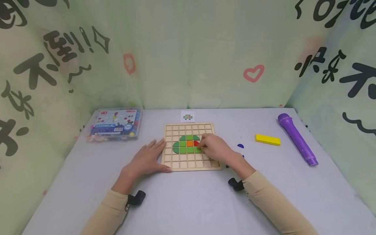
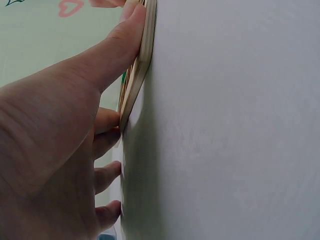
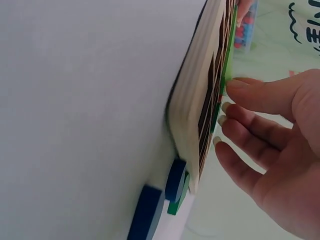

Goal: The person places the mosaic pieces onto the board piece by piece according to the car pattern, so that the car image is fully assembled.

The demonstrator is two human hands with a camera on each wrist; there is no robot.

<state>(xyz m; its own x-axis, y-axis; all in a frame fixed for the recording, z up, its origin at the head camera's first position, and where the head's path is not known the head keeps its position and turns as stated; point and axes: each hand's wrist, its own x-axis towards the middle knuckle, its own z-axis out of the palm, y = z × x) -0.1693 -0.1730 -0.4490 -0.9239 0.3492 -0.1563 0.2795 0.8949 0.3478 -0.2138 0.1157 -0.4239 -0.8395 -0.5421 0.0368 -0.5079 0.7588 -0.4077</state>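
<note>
A wooden grid board (image 1: 183,164) lies on the table, with green, orange and red tiles grouped in its middle. My left hand (image 1: 148,158) rests along the board's left edge, fingers spread and thumb on the near corner; the left wrist view shows this thumb (image 2: 117,55) against the wooden side. Over the right part of the pattern is my right hand (image 1: 215,147), its curled fingertips pinching a light green tile (image 1: 197,149) beside a red tile (image 1: 195,143). In the right wrist view the thumb (image 3: 260,95) meets the green; the fingers partly hide the piece.
Blue half-round pieces (image 1: 240,146) lie right of the board, some behind my forearm. A small pattern card (image 1: 187,116) lies beyond it. A clear box of colourful parts (image 1: 114,124) stands back left. A yellow block (image 1: 267,139) and purple microphone-shaped stick (image 1: 298,140) lie right.
</note>
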